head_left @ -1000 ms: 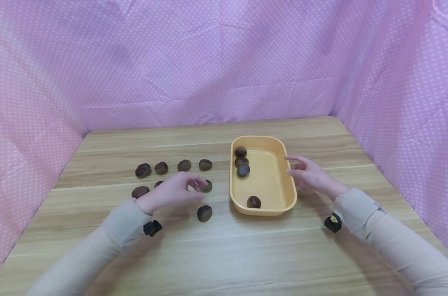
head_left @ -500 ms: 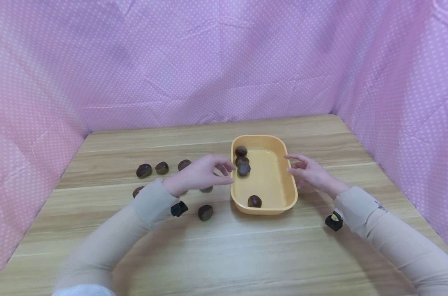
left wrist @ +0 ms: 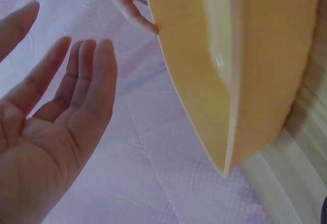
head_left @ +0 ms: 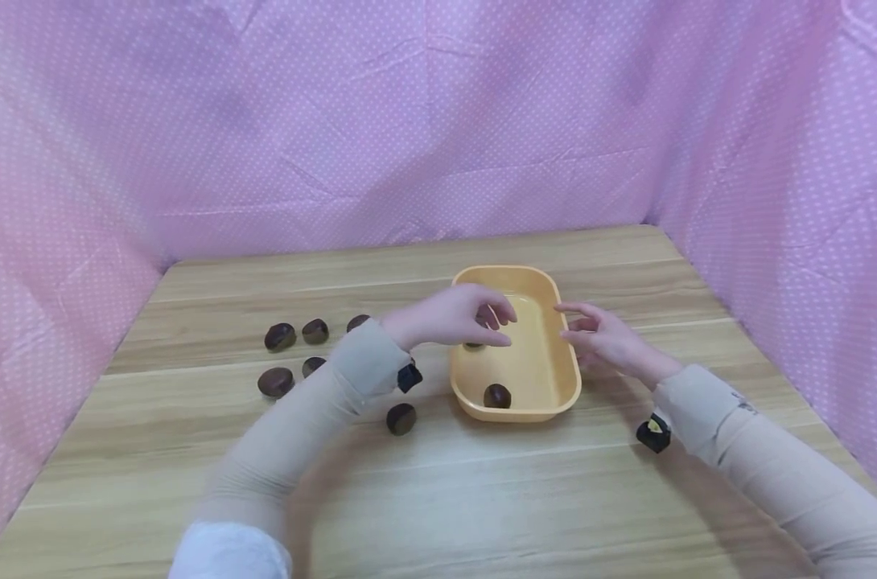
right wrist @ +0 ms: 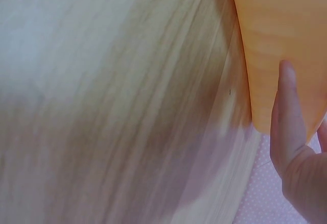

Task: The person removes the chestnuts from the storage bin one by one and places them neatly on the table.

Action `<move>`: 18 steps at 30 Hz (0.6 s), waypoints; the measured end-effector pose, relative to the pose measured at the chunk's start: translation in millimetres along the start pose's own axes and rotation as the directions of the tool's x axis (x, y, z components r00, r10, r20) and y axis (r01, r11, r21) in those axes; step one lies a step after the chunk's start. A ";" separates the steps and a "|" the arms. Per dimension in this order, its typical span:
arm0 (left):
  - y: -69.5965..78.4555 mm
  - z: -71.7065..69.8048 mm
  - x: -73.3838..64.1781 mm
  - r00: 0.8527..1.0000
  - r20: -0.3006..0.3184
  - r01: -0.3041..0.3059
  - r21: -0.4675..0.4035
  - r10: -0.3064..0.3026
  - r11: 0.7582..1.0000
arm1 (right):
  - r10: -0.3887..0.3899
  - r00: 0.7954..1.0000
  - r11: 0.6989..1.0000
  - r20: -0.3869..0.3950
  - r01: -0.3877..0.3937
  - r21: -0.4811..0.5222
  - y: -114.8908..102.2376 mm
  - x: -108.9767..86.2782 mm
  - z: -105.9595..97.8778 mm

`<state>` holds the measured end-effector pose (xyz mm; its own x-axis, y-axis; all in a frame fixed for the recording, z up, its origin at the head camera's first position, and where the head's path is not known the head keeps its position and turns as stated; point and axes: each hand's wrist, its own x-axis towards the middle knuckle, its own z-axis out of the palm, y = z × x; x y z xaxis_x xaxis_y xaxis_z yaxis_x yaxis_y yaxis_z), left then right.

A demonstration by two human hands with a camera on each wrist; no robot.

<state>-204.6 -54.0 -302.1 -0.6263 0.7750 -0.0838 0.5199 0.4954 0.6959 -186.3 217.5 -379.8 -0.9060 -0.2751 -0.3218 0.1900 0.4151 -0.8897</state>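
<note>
My left hand (head_left: 454,315) hovers above the left part of a yellow-orange plastic tray (head_left: 536,362), its fingers spread and loosely bent. The left wrist view shows nothing in the palm of the left hand (left wrist: 56,117). One chestnut (head_left: 497,396) lies at the tray's near end; the others by its left wall are mostly covered by the hand. At the tray's right side, the fingertips of my right hand (head_left: 615,344) touch the rim. In the right wrist view, a straight finger of the right hand (right wrist: 301,168) lies along the outer wall.
Several chestnuts lie on the wooden table (head_left: 525,498) left of the tray, including a chestnut (head_left: 275,382) at the far left and a chestnut (head_left: 401,418) nearer the tray. My left sleeve (head_left: 337,386) hides part of that group. Pink dotted cloth (head_left: 409,121) encloses the back and sides.
My left hand has moved right, from over the chestnuts on the table, past the tray's left rim, to above its inside. The right hand and the tray stay in place.
</note>
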 end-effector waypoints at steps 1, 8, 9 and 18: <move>0.2 1.3 3.8 1.000 0.017 -0.001 0.002 0.001 1.000 | 0.001 1.000 1.000 0.001 -0.001 0.000 0.1 0.1 0.0; -3.0 14.6 29.0 0.991 0.134 0.003 0.042 -0.008 0.999 | -0.005 1.000 1.000 -0.007 0.005 -0.008 1.5 1.3 0.4; -4.2 17.1 32.0 0.986 0.165 0.008 0.051 -0.017 0.999 | -0.010 1.000 1.000 -0.005 0.010 -0.005 1.6 1.5 0.6; -7.5 27.4 43.9 0.870 0.465 0.076 0.202 -0.164 0.976 | -0.021 1.000 1.000 0.004 0.021 -0.001 -0.8 -0.3 0.9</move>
<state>-220.1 -12.9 -330.5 -0.3599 0.7757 -0.5184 0.5778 0.6216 0.5289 -185.8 216.5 -379.3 -0.9082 -0.2874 -0.3043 0.1704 0.4101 -0.8960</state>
